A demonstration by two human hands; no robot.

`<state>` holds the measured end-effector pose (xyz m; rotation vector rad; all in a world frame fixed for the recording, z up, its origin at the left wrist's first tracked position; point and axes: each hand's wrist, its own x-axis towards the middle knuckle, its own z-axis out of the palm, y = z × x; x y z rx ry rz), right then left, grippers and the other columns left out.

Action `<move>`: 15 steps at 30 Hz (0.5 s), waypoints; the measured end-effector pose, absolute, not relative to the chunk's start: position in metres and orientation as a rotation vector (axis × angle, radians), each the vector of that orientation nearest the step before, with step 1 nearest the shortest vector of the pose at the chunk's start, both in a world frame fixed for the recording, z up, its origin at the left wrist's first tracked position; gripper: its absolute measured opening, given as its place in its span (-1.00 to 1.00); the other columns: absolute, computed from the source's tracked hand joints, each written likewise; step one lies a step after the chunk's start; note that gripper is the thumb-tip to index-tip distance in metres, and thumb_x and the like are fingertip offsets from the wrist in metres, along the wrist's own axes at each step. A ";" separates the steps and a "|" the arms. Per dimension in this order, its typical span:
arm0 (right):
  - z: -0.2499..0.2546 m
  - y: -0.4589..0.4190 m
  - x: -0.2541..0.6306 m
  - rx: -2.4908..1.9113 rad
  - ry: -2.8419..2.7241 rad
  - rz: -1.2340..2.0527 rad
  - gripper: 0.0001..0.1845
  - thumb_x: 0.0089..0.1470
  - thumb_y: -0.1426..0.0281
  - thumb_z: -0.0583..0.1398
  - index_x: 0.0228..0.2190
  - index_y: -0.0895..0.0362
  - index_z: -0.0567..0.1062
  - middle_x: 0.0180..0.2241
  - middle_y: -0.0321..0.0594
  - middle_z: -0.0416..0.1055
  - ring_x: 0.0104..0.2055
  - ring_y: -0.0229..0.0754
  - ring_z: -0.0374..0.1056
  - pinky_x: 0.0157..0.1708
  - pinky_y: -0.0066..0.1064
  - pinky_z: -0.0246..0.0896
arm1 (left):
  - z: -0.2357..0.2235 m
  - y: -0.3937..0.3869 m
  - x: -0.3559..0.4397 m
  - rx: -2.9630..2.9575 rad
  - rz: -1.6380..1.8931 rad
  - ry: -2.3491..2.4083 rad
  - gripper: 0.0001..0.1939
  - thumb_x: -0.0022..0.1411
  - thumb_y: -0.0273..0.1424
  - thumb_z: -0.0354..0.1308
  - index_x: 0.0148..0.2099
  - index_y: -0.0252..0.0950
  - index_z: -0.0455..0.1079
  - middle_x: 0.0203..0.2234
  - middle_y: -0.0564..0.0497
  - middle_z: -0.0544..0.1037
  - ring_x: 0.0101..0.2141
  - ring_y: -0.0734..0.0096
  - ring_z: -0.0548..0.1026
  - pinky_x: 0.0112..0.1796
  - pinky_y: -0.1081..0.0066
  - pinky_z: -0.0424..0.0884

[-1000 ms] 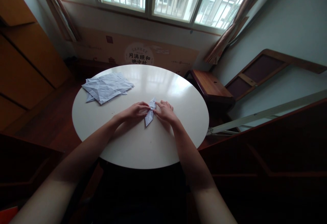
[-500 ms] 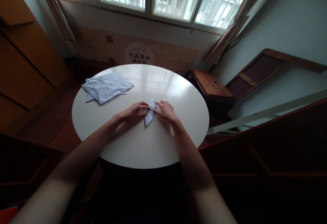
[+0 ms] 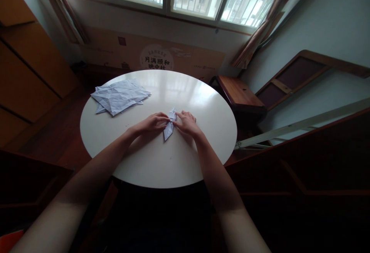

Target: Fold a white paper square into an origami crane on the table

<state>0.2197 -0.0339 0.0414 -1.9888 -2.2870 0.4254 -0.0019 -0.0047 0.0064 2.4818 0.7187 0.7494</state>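
A small folded piece of white paper (image 3: 169,130), long and pointed at both ends, lies on the round white table (image 3: 150,164). My left hand (image 3: 156,121) pinches its left edge near the middle, fingers closed together. From the other side, my right hand (image 3: 186,122) grips its right edge, thumb low and forefinger higher up near the far tip. Fingertips of both hands meet around the paper's narrow middle and partly cover it. At the table's far left sits a stack of creased white paper sheets (image 3: 121,95), apart from both hands.
A wooden chair or bench (image 3: 239,91) stands beyond the table on the right. Behind the table, a printed cardboard panel (image 3: 185,58) leans below the barred windows. An orange-brown cabinet (image 3: 29,68) is at the left, and a dark wooden panel (image 3: 312,164) at the right.
The whole view has shifted slightly as my head moved. Both hands keep nearly the same hold on the folded paper; no other clear movement shows.
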 end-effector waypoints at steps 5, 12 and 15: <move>0.040 -0.034 0.219 -1.976 -2.287 0.421 -0.33 0.24 0.03 0.08 0.30 -0.04 0.19 0.37 -0.05 -0.02 0.40 0.18 -0.15 0.30 0.00 -0.20 | 0.009 -0.007 -0.001 2.457 0.740 0.731 -0.65 0.34 -0.25 0.12 0.10 -0.23 0.48 -0.01 -0.16 0.48 0.00 0.19 0.47 0.08 0.20 0.39; 0.040 -0.033 0.219 -1.970 -2.300 0.413 -0.33 0.24 0.03 0.08 0.30 -0.04 0.19 0.37 -0.05 -0.01 0.40 0.19 -0.15 0.29 0.03 -0.19 | 0.009 -0.007 -0.002 2.462 0.728 0.739 -0.63 0.34 -0.23 0.11 0.12 -0.25 0.47 0.00 -0.16 0.47 0.02 0.19 0.46 0.10 0.21 0.37; 0.040 -0.033 0.220 -1.968 -2.304 0.417 -0.33 0.24 0.02 0.08 0.29 -0.05 0.19 0.37 -0.06 -0.01 0.40 0.19 -0.15 0.29 0.03 -0.18 | 0.010 -0.007 -0.002 2.468 0.720 0.736 -0.62 0.34 -0.23 0.11 0.13 -0.25 0.47 0.00 -0.16 0.47 0.01 0.19 0.46 0.09 0.22 0.38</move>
